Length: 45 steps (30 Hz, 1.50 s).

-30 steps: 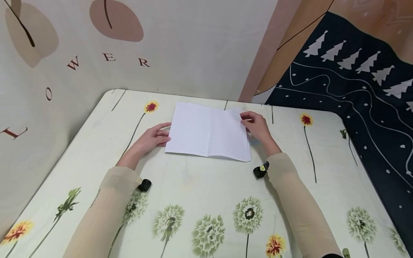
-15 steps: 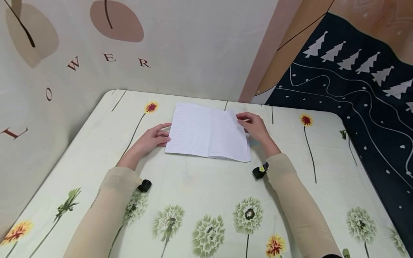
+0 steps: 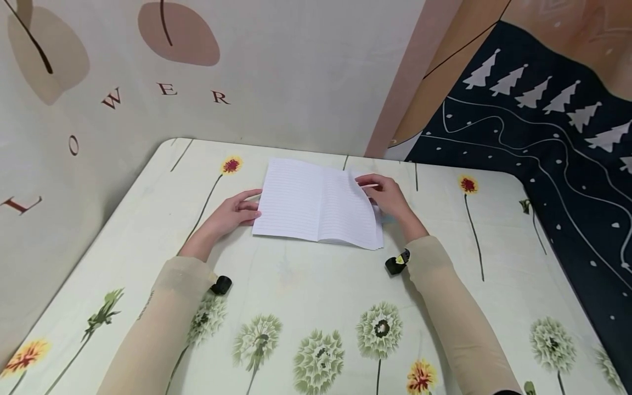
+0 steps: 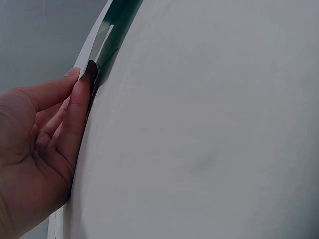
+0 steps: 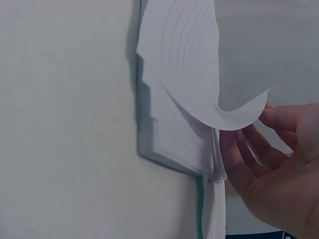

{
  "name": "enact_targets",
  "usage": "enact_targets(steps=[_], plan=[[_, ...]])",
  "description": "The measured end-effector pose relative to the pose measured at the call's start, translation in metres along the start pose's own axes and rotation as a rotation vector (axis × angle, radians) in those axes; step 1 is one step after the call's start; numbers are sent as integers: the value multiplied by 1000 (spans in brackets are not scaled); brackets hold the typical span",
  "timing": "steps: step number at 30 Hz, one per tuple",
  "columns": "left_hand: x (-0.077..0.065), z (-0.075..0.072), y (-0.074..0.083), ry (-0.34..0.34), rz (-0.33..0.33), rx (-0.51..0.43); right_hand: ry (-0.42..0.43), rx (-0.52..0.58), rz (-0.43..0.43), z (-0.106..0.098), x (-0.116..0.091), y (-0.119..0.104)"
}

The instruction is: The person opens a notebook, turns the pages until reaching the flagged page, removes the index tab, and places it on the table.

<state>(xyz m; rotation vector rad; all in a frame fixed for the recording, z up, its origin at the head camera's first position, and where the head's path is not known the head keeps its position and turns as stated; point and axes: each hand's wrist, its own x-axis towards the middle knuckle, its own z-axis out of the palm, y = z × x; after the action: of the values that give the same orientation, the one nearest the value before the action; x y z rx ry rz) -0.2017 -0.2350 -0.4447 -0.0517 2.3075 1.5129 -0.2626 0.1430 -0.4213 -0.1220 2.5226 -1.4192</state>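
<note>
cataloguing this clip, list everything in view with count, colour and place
notebook: one, white lined pages, open at centre
lifted page: one, white, notebook's right side
notebook cover: one, bluish green, under the pages
tablecloth: one, white, floral print, under the notebook
pale backdrop: one, off-white, behind and left
patterned backdrop: one, navy and tan, right
wrist cameras: two, black, one per wrist
sleeves: two, beige, lower left and right
dark object: one, black, right sleeve, cut off
left hand: one, bare, pinching notebook's left edge
right hand: one, bare, holding the lifted page
</note>
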Motion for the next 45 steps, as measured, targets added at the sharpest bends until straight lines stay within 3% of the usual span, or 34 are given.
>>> enact_targets(steps=[20,45], plan=[[-1,0,0,-4,12,1,-65,11,-3,1,-1,-3],[0,0,-1,-11,21,-13,-57,12,-5,13,2,-5]])
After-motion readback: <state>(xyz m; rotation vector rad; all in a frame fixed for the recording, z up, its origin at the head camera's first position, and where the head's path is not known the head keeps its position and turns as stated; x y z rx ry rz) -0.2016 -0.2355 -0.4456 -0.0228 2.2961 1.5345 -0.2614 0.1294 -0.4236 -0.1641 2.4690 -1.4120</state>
